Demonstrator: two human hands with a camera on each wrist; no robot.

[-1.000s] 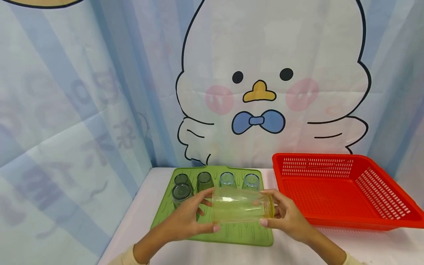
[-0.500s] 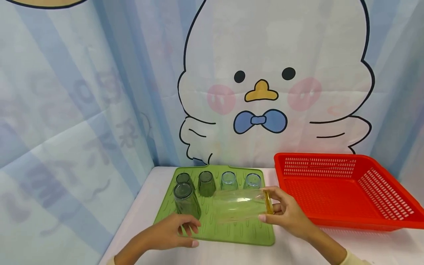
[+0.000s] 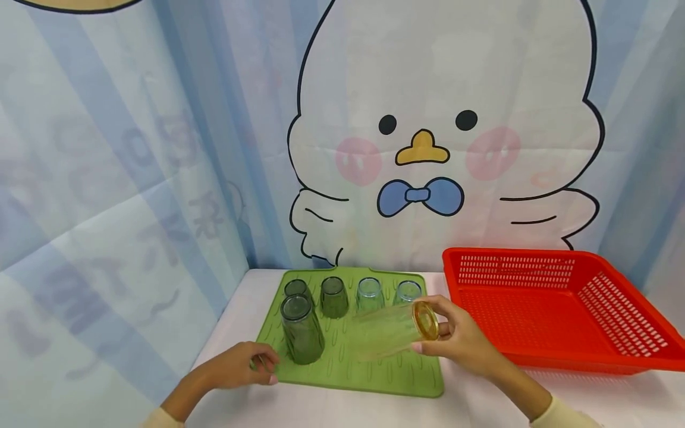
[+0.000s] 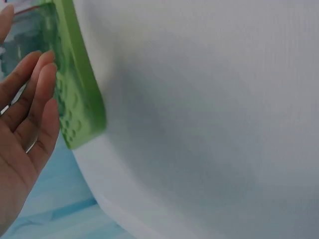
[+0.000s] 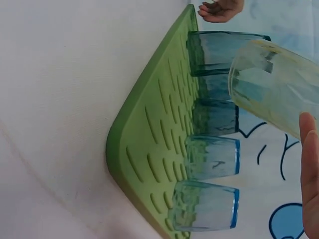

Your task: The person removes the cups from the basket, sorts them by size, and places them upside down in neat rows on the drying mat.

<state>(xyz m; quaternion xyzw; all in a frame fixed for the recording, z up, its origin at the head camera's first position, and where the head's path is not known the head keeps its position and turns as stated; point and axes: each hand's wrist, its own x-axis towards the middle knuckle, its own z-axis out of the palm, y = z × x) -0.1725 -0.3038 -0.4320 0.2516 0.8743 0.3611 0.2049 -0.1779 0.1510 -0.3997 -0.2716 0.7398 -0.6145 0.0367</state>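
A tall yellow-tinted glass (image 3: 382, 330) hangs tilted over the green drying mat (image 3: 374, 380), its mouth down and to the left. My right hand (image 3: 455, 336) grips it by its thick amber base; in the right wrist view the yellow glass (image 5: 274, 79) is clear of the mat. My left hand (image 3: 243, 365) holds nothing and hovers at the mat's front left corner, fingers loosely bent. Just right of it a tall dark grey-green glass (image 3: 302, 333) stands upside down on the mat. In the left wrist view my left hand (image 4: 30, 109) has its fingers loosely curved.
Along the mat's back edge stand two short dark glasses, one (image 3: 334, 297) nearer the middle, and two bluish clear glasses (image 3: 369, 294), all upside down. A red plastic basket (image 3: 551, 356) sits to the right. A printed curtain (image 3: 257, 148) closes off the back and left.
My left hand has let go of the yellow glass and moved left and down toward the table edge. My right hand has tilted the glass so its mouth points lower.
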